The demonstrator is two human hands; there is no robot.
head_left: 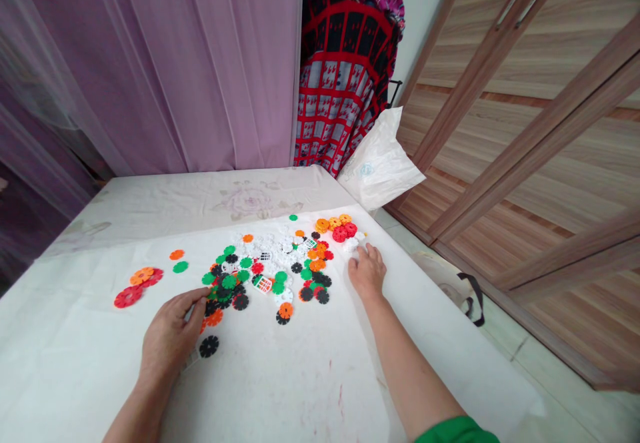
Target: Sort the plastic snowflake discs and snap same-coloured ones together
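Observation:
A heap of small plastic snowflake discs in green, black, orange, red and white lies on a white sheet over the table. My left hand rests palm down at the heap's left edge, its fingers curled over discs near a black disc. My right hand reaches to the heap's right side, fingers bent and pinching a white disc just below a cluster of red discs. What the left fingers hold, if anything, is hidden.
Joined red and orange discs lie apart at the left. A white plastic bag leans at the table's far right corner. Purple curtains hang behind, a red patterned cloth beside them, and wooden wardrobe doors stand on the right.

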